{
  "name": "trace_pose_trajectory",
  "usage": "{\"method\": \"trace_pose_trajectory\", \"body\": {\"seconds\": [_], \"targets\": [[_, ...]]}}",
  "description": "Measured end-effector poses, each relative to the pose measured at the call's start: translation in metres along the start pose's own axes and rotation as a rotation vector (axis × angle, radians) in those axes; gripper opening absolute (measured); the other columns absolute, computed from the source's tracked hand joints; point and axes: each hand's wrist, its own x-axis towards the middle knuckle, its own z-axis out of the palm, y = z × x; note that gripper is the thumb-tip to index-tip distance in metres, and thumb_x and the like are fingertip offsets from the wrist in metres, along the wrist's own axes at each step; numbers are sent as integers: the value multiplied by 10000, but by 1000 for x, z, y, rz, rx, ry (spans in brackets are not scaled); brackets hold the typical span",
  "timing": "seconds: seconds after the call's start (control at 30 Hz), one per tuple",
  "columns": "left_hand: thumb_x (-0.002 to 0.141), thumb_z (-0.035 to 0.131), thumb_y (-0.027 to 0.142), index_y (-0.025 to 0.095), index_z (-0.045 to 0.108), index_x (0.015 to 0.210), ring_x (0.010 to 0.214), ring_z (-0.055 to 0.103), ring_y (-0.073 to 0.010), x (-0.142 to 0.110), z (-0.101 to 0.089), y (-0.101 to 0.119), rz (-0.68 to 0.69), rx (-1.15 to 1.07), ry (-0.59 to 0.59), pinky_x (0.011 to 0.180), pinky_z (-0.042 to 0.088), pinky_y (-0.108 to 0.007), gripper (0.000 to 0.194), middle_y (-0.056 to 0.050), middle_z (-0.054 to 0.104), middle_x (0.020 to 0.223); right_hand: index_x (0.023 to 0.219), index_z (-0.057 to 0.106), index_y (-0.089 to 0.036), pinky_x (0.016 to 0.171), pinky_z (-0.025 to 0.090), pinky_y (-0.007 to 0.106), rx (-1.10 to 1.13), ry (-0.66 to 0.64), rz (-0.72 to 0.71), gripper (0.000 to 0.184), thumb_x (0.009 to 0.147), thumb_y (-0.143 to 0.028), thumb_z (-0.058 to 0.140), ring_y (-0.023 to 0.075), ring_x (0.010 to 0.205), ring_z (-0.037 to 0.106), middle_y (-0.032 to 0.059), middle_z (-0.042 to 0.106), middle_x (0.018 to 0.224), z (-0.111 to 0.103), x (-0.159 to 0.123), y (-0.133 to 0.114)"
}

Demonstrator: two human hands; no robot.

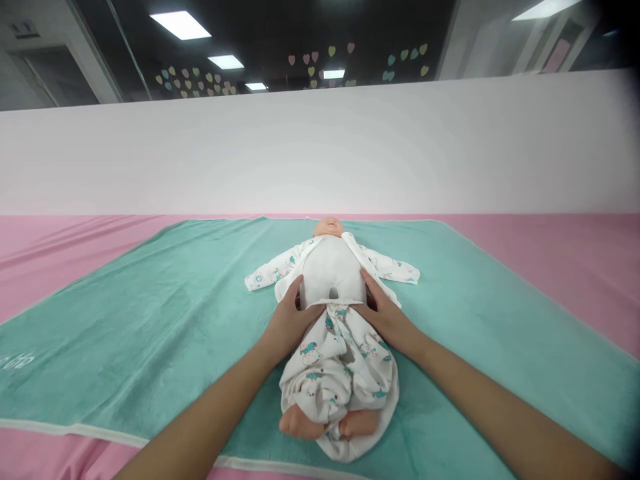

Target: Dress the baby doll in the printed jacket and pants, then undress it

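Observation:
A baby doll (pixel 334 267) lies on its back in the middle, head (pixel 329 227) away from me and bare feet (pixel 303 423) towards me. Its white printed jacket (pixel 275 269) is spread open, with both sleeves out to the sides. White printed trousers (pixel 320 360) cover the legs, their waistband across the lower belly. My left hand (pixel 290 320) grips the waistband at the left, thumb on top and fingers along the doll's side. On the right, my right hand (pixel 390 320) holds it the same way. The fingertips under the cloth are partly hidden.
Beneath the doll is a teal blanket (pixel 165 320) with a pale edge, spread over a pink cover (pixel 550 260). A white wall (pixel 320 153) rises behind, with dark glass (pixel 270 40) and paper hearts above it.

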Motion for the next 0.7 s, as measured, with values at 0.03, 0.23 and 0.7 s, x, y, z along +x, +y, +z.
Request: {"method": "trace_pose_trajectory", "body": {"seconds": [0.03,0.23,0.7], "targets": [[756,594,502,248,295,1398,1199,472,-265,-1,0,1,-7,22,20,942,427,-374,752,-82,446,1368,1446,113,-319,1091,269,461,-4,4,-11,745,832,-444,516,241,1358,233,9,143,1516,-1,0,0],[755,564,527,225,394,1340,872,608,-218,1,0,2,38,179,89,757,474,-336,680,-79,605,1130,1421,238,-306,942,429,445,-228,36,-35,653,838,-465,487,262,1155,509,49,423,1389,-8,1,-8],[855,400,369,186,482,590,583,440,-137,31,-10,3,277,445,164,552,295,-241,332,16,469,547,1090,523,-150,511,369,314,-1212,-72,-110,351,931,-336,271,267,585,618,114,658,687,-11,16,-45]]}}
